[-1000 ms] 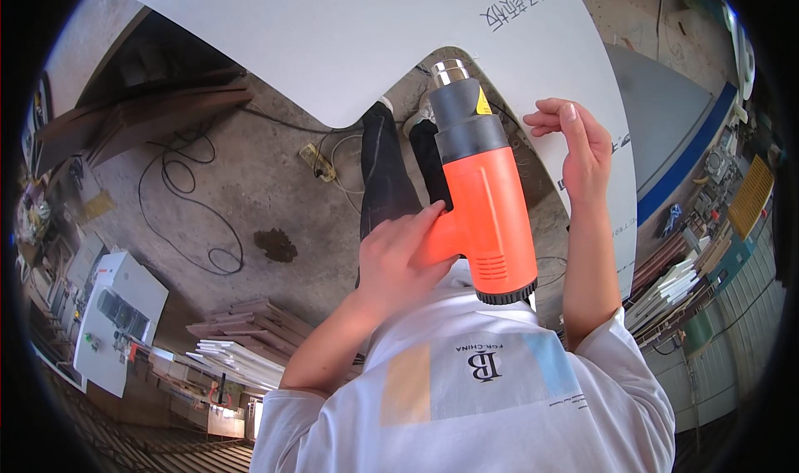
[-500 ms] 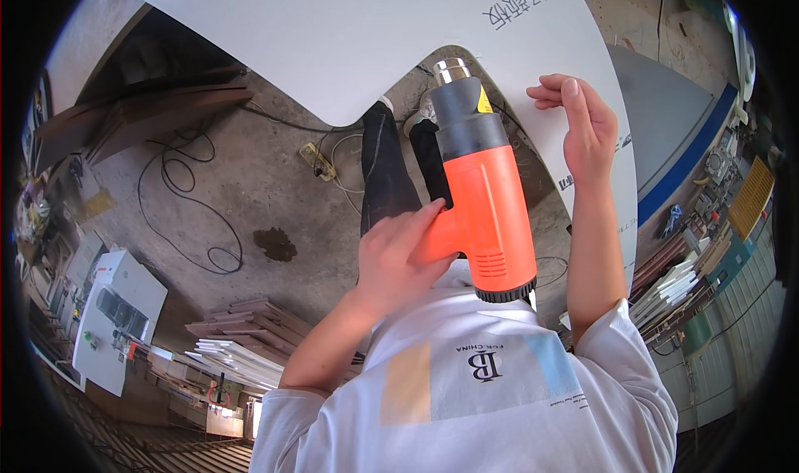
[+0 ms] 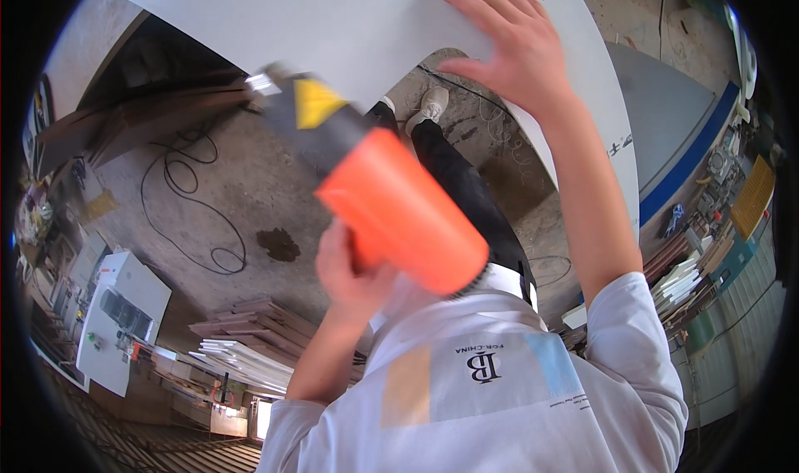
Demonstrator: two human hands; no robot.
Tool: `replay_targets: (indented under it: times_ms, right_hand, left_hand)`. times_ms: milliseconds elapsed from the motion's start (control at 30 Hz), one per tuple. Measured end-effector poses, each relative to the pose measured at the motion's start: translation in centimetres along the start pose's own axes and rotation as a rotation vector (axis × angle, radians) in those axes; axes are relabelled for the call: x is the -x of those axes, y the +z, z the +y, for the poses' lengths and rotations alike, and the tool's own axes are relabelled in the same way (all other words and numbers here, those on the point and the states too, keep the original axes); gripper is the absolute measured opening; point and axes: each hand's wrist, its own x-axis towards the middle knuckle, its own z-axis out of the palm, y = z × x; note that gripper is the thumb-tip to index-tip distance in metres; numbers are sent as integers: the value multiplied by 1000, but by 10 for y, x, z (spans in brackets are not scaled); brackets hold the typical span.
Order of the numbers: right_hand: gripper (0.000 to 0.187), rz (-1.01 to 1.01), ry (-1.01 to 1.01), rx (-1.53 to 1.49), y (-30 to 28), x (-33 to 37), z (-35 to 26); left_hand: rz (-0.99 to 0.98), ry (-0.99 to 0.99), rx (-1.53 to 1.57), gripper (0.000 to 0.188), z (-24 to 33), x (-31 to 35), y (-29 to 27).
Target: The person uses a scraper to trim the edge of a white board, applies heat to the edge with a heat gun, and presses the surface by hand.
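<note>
An orange and black heat gun with a silver nozzle and a yellow label is held up in front of my body. My left hand is wrapped round its handle; the gun and hand are smeared by motion. Its nozzle points to the far left, over the edge of a large white board. My right hand lies on or just over the board at the far right, palm down, fingers spread and thumb out. It holds nothing. A notch is cut in the board's near edge beside this hand.
Brown panels lean at the left, above a looped black cable on the floor. A white machine cabinet stands at the lower left, near stacked boards. A grey, blue-edged panel lies at the right.
The heat gun has swung left, its nozzle turning from far ahead to the far left. My right hand has reached forward over the board and spread its fingers.
</note>
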Motion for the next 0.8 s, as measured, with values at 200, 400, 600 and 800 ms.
replay_targets:
  times_ms: [200, 400, 600, 800]
  right_hand:
    - [70, -231, 63, -1, -6, -24, -27]
    - [63, -263, 158, 28, -10, -27, -39]
    - [67, -296, 198, 13, -8, -27, -35]
    - [71, -238, 186, 103, 3, -25, -30]
  left_hand:
    - [287, -179, 172, 70, -3, -22, -30]
    - [302, -195, 187, 75, -5, -22, -37]
    - [305, -143, 198, 71, 0, -29, -30]
    - [331, -186, 210, 70, -3, -41, -45]
